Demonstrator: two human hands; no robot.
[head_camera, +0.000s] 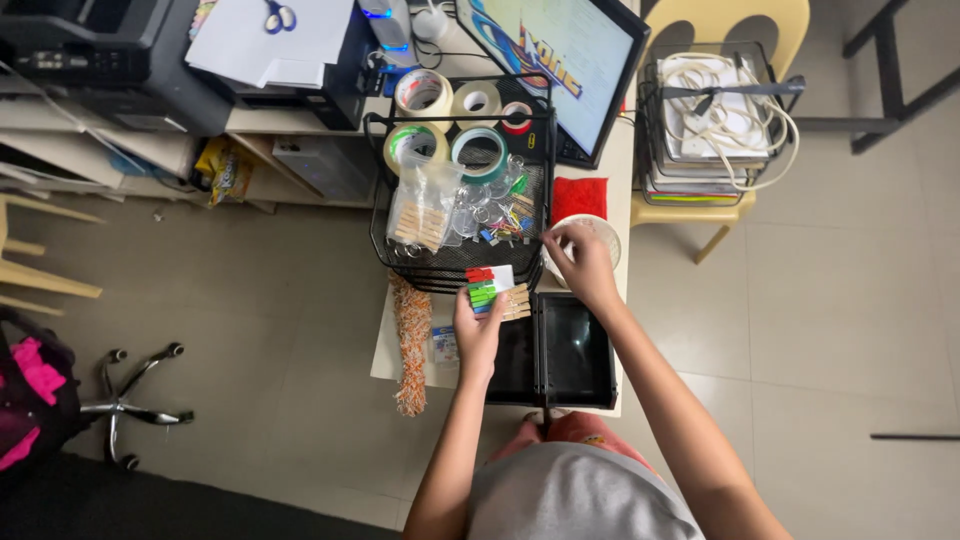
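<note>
Near the front rim of the black wire basket (385, 245), my left hand (478, 335) grips a card of small clothespins (492, 291) in red, green, blue and bare wood. I hold it from below, fingers wrapped around its near end. The row's long axis lies across the desk (385, 365), roughly parallel to the basket's front rim, with the wooden pins toward the right and the coloured ones toward the left; each pin lies crosswise to that row. My right hand (583, 262) rests just beside the basket's front right corner, over a white round dish (606, 236), fingertips pinched together; whether they hold anything I cannot tell. Close to me sits a black tray (575, 350), touching neither hand.
</note>
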